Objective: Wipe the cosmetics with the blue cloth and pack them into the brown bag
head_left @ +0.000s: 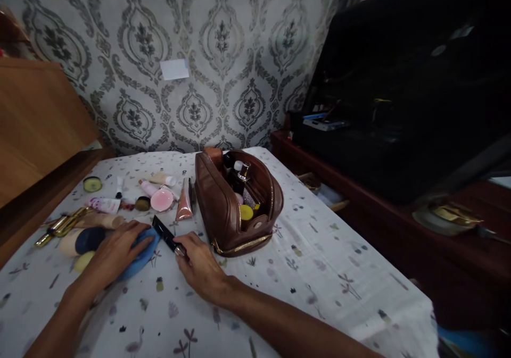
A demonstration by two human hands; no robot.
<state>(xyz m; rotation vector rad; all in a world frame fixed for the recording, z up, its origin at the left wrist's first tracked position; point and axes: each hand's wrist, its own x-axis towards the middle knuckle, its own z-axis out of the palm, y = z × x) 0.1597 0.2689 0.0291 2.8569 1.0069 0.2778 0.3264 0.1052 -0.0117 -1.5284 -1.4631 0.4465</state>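
Observation:
My right hand is closed around the lower end of a black tube, just above the cloth. Under the fingers of my left hand lies a blue cloth or pad; the hand's exact hold on it is partly hidden. A dark blue-capped bottle and a yellow sponge are beside that hand. The open brown leather bag stands right of my right hand, with bottles and a yellow round item inside.
Behind my hands are a pink compact, a rose tube, a purple-white tube, gold tubes and a green round jar. Wooden furniture borders the left; a dark red ledge borders the right. Patterned wall behind.

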